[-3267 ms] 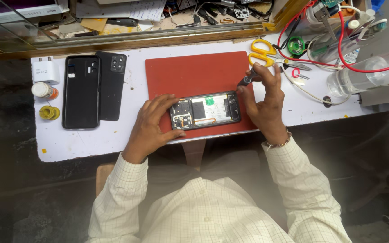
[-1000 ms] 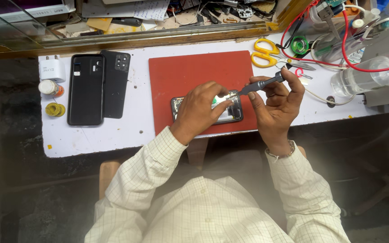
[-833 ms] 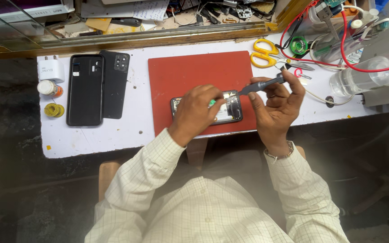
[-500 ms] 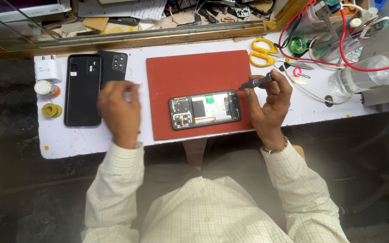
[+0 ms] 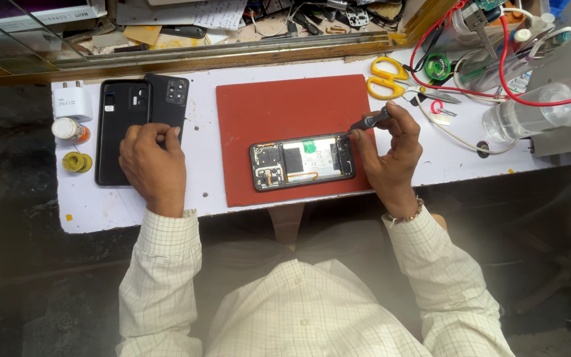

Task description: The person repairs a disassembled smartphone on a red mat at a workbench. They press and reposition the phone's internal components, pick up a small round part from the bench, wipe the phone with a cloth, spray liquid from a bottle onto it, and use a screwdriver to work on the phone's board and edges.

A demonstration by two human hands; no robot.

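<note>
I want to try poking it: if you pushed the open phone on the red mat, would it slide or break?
The phone lies flat on the red mat, so it would probably slide a little, not tip. Its back is off and the inner parts show, so a poke there might damage it. The right hand holds a screwdriver at its edge.

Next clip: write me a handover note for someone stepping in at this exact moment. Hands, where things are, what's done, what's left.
Right hand grips a dark screwdriver, tip at the top right corner of the opened phone on the red mat.
Left hand rests on the black back covers left of the mat; whether it holds anything is hidden.
Done: back is off, insides exposed.
Left: the work at that corner, probably a screw; too small to confirm.
</note>
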